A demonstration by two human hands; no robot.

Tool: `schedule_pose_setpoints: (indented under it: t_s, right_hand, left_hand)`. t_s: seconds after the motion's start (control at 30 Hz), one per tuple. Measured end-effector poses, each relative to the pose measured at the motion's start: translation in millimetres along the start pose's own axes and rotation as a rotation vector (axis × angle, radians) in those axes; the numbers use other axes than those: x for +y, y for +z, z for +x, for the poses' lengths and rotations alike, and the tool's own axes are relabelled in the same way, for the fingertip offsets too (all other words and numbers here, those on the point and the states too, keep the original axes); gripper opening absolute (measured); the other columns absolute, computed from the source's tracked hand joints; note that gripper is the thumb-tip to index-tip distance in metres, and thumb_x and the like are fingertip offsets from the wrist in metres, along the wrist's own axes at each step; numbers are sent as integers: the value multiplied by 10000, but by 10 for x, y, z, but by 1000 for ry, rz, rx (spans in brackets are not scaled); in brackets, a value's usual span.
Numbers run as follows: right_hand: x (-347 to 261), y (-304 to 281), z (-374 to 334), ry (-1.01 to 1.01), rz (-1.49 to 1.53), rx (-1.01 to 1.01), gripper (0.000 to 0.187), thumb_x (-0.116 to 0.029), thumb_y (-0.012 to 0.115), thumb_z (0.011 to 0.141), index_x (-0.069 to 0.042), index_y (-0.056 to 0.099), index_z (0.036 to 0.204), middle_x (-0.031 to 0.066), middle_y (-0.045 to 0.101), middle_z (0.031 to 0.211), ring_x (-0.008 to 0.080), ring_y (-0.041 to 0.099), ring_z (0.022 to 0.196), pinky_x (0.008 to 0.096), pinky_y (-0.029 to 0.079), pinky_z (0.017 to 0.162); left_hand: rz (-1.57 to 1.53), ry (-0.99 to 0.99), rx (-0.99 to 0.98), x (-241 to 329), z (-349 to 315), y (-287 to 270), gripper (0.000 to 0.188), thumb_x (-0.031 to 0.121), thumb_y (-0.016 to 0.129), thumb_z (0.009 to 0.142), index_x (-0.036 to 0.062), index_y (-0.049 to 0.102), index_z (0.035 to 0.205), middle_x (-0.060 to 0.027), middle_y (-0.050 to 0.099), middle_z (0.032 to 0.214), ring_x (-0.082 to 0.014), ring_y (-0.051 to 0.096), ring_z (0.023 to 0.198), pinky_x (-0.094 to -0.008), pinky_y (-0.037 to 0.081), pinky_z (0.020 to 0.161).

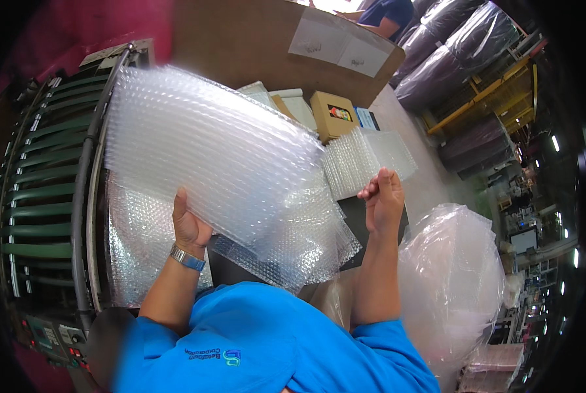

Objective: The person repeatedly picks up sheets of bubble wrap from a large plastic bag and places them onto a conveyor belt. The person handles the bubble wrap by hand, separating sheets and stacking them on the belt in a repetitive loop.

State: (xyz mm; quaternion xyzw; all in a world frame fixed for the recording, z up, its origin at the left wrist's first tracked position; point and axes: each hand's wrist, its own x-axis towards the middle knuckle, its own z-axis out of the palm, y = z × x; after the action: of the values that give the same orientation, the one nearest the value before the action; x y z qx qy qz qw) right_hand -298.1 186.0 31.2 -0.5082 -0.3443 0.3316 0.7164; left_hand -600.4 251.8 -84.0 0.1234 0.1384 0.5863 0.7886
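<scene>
A large sheet of clear bubble wrap (208, 144), perhaps several layers, slants across the table in front of me. At its near edge is my left hand (191, 229), thumb up against the plastic and fingers hidden beneath, closed on it. My right hand (383, 204) is raised at the near side of a stack of smaller bubble wrap pouches (352, 160). Its fingertips are pinched together; whether clear film is between them is too fine to make out. More bubble wrap (306, 236) lies loosely under the large sheet, and another piece (146, 242) spreads at the left.
A roller conveyor (51, 177) with a metal rail runs along the left, above a control panel (54, 337). Beyond the pouches stands a cardboard box (333, 116), before a brown partition (240, 46). A big clear plastic bag (450, 275) bulges at right. Another person's arm (384, 23) shows at the top.
</scene>
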Motion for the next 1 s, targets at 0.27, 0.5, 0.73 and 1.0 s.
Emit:
schedule_pose_setpoints:
  t_s: [0.27, 0.5, 0.73, 1.0]
  right_hand:
    - [-292, 436, -1, -143, -234, -228, 196, -213, 532, 878, -27, 591, 885, 22, 532, 715, 83, 495, 640, 230, 435, 603]
    - [-661, 1181, 168, -237, -799, -578, 348, -305, 561, 848, 30, 601, 937, 43, 564, 751, 102, 521, 706, 229, 417, 669]
    - [-456, 1483, 319, -354, -1043, -590, 320, -286, 507, 860, 24, 567, 811, 128, 589, 783, 215, 577, 755, 339, 436, 705]
    - [-614, 1422, 428, -231, -508, -532, 151, -175, 584, 831, -24, 580, 835, -8, 519, 708, 81, 488, 653, 216, 402, 620]
  left_hand:
    - [44, -10, -8, -43, -42, 21, 748, 503, 596, 748, 35, 349, 1278, -158, 456, 1232, -310, 457, 1121, -453, 395, 930]
    - [64, -67, -147, -87, -79, 1, 722, 496, 538, 791, 62, 303, 1319, -146, 387, 1307, -312, 391, 1185, -464, 336, 980]
    - [73, -53, -97, -100, -117, -15, 717, 493, 545, 787, 60, 317, 1312, -148, 398, 1301, -313, 399, 1178, -462, 339, 976]
    - [79, -55, -96, -74, -109, -4, 711, 488, 555, 783, 52, 336, 1300, -149, 416, 1288, -312, 415, 1162, -457, 340, 973]
